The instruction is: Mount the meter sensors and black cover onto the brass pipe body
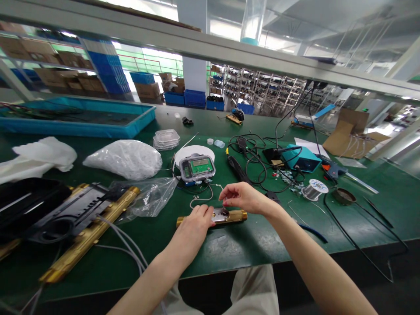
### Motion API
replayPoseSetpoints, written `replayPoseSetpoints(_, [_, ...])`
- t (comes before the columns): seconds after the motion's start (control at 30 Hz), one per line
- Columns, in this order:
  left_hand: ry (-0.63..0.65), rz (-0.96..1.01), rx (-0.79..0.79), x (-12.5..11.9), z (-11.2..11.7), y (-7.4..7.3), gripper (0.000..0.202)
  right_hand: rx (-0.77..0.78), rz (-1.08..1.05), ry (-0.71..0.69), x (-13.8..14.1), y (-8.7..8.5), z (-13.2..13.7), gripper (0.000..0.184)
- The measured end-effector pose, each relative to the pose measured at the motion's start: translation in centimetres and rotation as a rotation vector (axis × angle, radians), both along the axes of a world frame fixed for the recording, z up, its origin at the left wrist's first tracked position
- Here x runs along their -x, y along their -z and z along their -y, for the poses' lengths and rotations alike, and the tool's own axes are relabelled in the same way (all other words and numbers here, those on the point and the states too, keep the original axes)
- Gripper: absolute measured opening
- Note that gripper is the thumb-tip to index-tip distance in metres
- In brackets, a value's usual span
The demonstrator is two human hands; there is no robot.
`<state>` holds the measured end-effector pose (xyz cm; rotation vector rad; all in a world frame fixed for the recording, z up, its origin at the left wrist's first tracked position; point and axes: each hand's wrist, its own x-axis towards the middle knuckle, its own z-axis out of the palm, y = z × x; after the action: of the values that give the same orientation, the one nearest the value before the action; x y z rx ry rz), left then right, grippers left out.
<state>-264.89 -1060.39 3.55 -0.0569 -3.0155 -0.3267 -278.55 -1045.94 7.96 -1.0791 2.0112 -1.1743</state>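
A short brass pipe body [236, 215] with a metal plate on top lies on the green bench near its front edge. My left hand [193, 227] is wrapped over the pipe's left half and holds it down. My right hand [241, 197] hovers over the plate with fingertips pinched on a small part at the plate's middle, too small to name. Just behind stands a clear-cased meter module [197, 168] with a green circuit board, and thin white wires [201, 199] run from it toward the pipe.
Long brass pipes [88, 232] with black housings and a plastic bag [147, 197] lie at left. A blue tray [78, 116] sits at back left. A teal soldering station [300, 158], black cables, a solder spool [314, 189] and a cardboard box [352, 131] occupy the right.
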Motion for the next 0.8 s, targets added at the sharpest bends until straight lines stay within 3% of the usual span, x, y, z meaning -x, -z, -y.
replayPoseSetpoints(0.13, [-0.008,0.014,0.004,-0.2,-0.2,-0.2,0.029,-0.025,-0.218,0.089,-0.5,0.2,-0.2,0.023])
replayPoseSetpoints(0.27, [-0.019,0.028,0.003,-0.2,-0.5,-0.6,0.031,-0.095,-0.329,0.190,-1.3,1.1,-2.1,0.028])
replayPoseSetpoints(0.53, [-0.023,0.043,0.018,0.0,-0.9,-0.6,0.029,-0.200,-0.517,0.050,-2.2,3.5,-3.6,0.040])
replayPoseSetpoints(0.8, [-0.027,-0.014,0.075,-0.5,-1.3,-0.4,0.034,-0.180,-0.719,0.143,-4.1,1.4,-2.8,0.027])
